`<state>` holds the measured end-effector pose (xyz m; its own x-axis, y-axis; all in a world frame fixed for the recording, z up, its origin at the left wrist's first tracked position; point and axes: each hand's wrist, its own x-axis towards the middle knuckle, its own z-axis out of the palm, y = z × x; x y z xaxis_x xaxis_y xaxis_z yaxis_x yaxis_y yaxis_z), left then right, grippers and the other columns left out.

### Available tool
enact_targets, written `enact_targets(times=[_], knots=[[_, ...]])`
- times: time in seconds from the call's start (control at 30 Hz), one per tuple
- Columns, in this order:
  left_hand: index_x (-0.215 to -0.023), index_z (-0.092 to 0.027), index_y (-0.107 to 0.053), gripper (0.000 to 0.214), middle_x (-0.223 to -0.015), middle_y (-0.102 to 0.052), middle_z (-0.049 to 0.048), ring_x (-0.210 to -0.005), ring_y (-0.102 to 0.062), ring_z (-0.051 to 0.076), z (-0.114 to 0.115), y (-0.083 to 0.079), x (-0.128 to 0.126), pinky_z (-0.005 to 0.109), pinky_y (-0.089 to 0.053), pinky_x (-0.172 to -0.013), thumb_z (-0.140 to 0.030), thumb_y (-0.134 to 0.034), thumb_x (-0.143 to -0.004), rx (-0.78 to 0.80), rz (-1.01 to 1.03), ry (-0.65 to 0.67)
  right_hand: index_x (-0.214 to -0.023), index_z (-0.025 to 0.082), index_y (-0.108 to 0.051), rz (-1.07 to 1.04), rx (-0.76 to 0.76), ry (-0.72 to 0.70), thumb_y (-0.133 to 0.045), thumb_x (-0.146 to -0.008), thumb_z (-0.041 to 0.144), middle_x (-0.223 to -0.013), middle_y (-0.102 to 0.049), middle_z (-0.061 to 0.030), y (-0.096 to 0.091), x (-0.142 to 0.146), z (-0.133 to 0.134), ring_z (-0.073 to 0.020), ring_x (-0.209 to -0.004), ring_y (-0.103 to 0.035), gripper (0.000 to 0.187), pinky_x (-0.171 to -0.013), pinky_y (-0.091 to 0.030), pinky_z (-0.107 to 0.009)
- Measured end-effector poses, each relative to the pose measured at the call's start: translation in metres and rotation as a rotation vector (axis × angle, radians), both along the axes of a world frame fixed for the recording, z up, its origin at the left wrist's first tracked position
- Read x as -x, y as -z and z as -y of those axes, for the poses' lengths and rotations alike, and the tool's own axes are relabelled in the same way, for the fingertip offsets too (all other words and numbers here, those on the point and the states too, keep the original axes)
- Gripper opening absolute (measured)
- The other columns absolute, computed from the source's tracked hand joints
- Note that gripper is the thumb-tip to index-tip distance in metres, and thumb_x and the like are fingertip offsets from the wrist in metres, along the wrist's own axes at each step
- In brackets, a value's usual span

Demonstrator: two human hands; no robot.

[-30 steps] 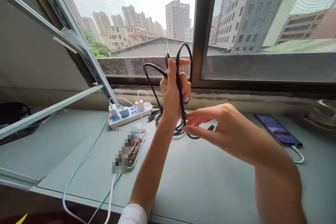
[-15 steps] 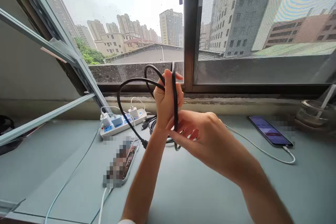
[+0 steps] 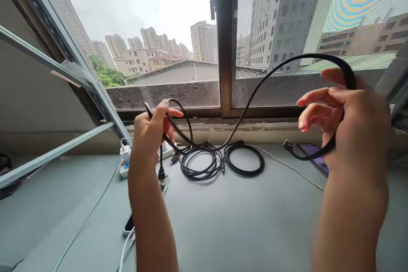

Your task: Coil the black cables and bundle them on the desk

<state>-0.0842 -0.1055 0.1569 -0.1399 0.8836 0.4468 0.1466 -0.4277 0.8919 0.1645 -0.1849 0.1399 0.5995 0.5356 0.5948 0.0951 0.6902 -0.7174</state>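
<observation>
The left hand [image 3: 152, 129], at 9 o'clock from the middle of the view, is closed on a black cable [image 3: 255, 91], with thumb and fingers pinched around it. The right hand [image 3: 349, 123], at 3 o'clock, holds the same cable with its fingers [image 3: 314, 112] loosely curled; the cable passes over the top of the hand and comes out again under the palm. Between the hands the cable sags low near the left hand, then rises in a long arc towards 2 o'clock. One plug [image 3: 161, 174] hangs straight down at 6 o'clock of the left hand, just above the counter [image 3: 242, 225]. The other plug [image 3: 288, 146] sticks out at 9 o'clock of the right hand.

On the counter between the hands lie two coils of black cable [image 3: 223, 163], side by side and touching. A white power strip [image 3: 125, 162] shows partly behind the left wrist. A phone [image 3: 130, 222] lies at 7 o'clock of the left forearm, and a second phone [image 3: 314, 158] is partly hidden by the right hand, with a white lead [image 3: 287, 165] running towards it. The window frame [image 3: 225, 42] stands at 12 o'clock
</observation>
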Motion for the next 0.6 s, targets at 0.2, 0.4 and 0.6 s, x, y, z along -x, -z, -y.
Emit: enact_targets(times=[0.2,0.4,0.6], knots=[[-0.043,-0.017,-0.045,0.056,-0.030,-0.028,-0.0050,-0.028,-0.027,0.002,0.003,-0.004,0.001,0.021,-0.015,-0.034,-0.046,-0.040,-0.090,-0.116,0.168,0.052,-0.090,0.032,-0.066,-0.031,-0.026,0.085,-0.056,-0.080,0.025,-0.061,-0.062,0.0052,0.004,-0.007,-0.010,-0.0109,-0.033,-0.045,0.015,-0.032,-0.031,-0.026],[-0.061,-0.017,-0.069,0.040,-0.040,-0.055,0.0017,-0.039,-0.051,0.011,0.009,0.000,-0.012,0.024,-0.040,-0.043,-0.041,-0.047,-0.084,-0.019,-0.207,0.140,-0.113,0.028,-0.061,0.271,-0.012,0.026,-0.053,-0.087,0.042,-0.076,-0.067,-0.0010,0.008,0.008,-0.016,-0.0076,-0.034,-0.047,0.030,-0.028,-0.025,-0.023],[-0.079,-0.018,-0.074,0.049,-0.078,-0.072,0.0068,-0.084,-0.066,0.022,0.013,0.005,-0.028,0.033,-0.049,-0.081,-0.053,-0.040,-0.088,0.001,-0.371,0.356,-0.123,0.029,-0.057,0.601,0.098,-0.230,-0.051,-0.089,0.047,-0.086,-0.066,-0.0001,0.014,0.030,-0.020,-0.0020,-0.037,-0.040,0.039,-0.033,-0.027,-0.018]])
